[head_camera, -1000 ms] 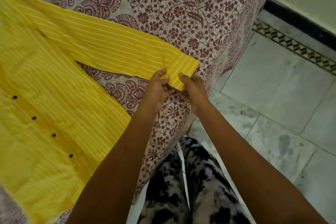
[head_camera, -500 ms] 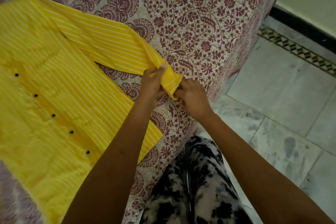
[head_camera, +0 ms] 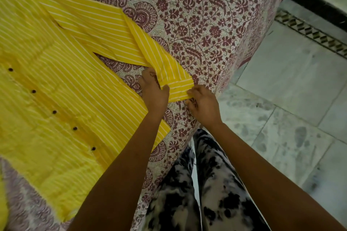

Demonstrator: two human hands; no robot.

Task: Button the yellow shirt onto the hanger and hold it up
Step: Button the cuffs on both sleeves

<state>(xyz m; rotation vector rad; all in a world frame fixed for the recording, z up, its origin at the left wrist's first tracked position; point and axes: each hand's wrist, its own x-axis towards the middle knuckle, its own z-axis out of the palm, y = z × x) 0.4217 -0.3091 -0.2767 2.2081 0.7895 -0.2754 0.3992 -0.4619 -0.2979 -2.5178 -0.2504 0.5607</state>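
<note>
We have the yellow shirt (head_camera: pixel 56 80) spread on the patterned bedspread (head_camera: pixel 206 15), its body to our left; one sleeve (head_camera: pixel 105 30) runs from the shoulder at upper left down toward us at the bed's edge, folding over partway, and its cuff (head_camera: pixel 178 88) sits right between our hands. Our left hand (head_camera: pixel 153 92) pinches the cuff's left end, thumb on top of the band, the fingers partly hidden by cloth; our right hand (head_camera: pixel 204 106) pinches the right end with curled fingers; both grip the same band, near each other. The row of dark buttons (head_camera: pixel 54 112) lies well apart to the left, its long axis running upper left to lower right, roughly parallel with the sleeve; our left hand is the nearer to it, its forearm crossing the shirt's lower corner. We see no hanger, and cannot tell whether any button is fastened; we judge the coming move goes leftward, off the cuff and toward the shirt's front, left hand leading.
</note>
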